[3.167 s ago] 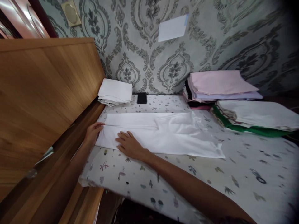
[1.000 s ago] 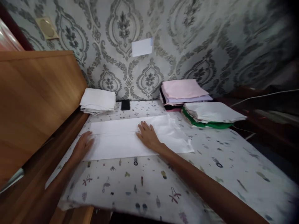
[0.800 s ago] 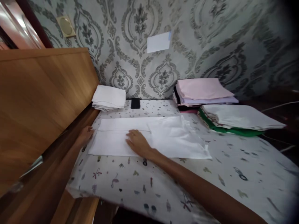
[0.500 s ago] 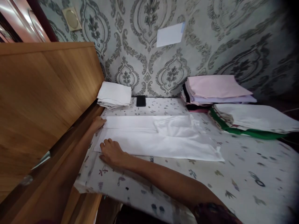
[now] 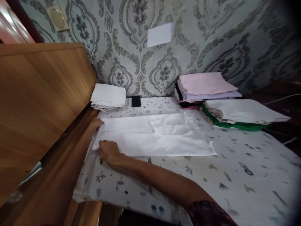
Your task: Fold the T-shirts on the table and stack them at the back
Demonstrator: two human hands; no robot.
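A long white garment (image 5: 141, 142) lies folded lengthwise on the patterned cloth, smooth at its left end and rumpled toward the right. Its exact kind does not show. My left hand (image 5: 97, 123) is closed at the far left corner, its fingertips on the fabric edge. At the near left corner, my right hand (image 5: 109, 152) has its fingers curled and pressed together on the same garment. The tips of both hands are partly hidden.
Folded white cloths (image 5: 108, 95) and a black phone-like object (image 5: 136, 101) lie by the wall. Two stacks stand at the right: pink-topped clothes (image 5: 207, 83) and a white-topped pile (image 5: 244, 110) with green below. A wooden panel (image 5: 42, 103) rises along the left.
The view has swung slightly right, so everything sits further left in the picture. Both hands keep hold of the garment's left end, with little movement relative to the table.
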